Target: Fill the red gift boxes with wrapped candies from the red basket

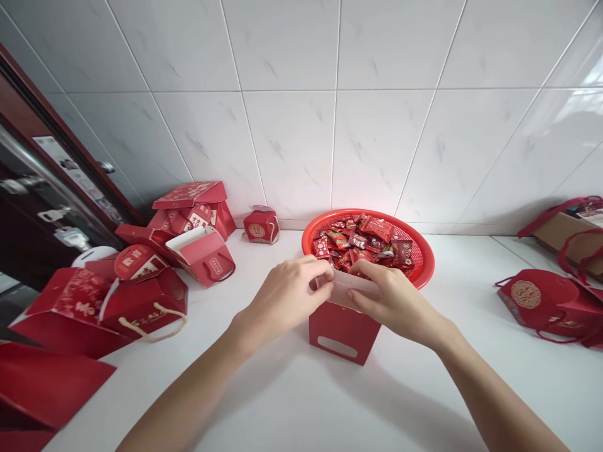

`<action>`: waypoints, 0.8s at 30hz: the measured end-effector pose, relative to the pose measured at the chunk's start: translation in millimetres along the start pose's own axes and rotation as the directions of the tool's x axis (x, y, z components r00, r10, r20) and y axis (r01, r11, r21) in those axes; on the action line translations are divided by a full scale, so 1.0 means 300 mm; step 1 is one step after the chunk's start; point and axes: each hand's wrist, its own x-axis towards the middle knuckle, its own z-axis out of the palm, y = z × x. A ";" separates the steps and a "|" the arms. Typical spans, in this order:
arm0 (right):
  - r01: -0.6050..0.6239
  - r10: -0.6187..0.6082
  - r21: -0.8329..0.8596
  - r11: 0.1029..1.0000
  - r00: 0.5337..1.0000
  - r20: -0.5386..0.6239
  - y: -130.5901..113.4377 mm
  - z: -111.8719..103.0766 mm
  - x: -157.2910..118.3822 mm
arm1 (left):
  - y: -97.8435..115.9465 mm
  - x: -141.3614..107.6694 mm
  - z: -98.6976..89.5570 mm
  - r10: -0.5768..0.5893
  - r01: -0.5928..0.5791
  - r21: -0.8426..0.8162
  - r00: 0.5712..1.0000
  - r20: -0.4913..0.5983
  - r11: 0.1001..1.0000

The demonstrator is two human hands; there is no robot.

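Fingers of the left hand and right hand pinch opposite ends of the white top flap; light, even pressure should keep its fold straight. Just below them stands the red paperboard gift box; beyond, a red plastic colander holds wrapped candies.

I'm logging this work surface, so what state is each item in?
Left hand: pinching the pale top flap
Right hand: gripping that flap's other side
Front red box: upright, pale flap raised
Basket: heaped with wrapped sweets
Small box by the wall: upright
Keys: hanging at the door
Right-side box with round emblem: closed or not, cannot tell
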 end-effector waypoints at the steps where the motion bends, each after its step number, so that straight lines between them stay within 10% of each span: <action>1: 0.002 -0.001 -0.023 1.000 0.999 0.032 0.001 -0.012 -0.003 | 0.000 -0.002 -0.005 -0.013 0.013 -0.022 1.000 0.016 1.000; 17: 0.052 -0.053 0.012 0.999 0.959 0.277 0.105 -0.183 -0.039 | -0.007 -0.021 -0.015 0.041 -0.027 -0.108 0.992 0.123 0.994; 24: 0.049 -0.041 0.186 0.981 0.998 -0.047 0.241 -0.209 0.032 | 0.012 -0.027 -0.004 0.095 -0.081 -0.114 0.988 0.120 0.990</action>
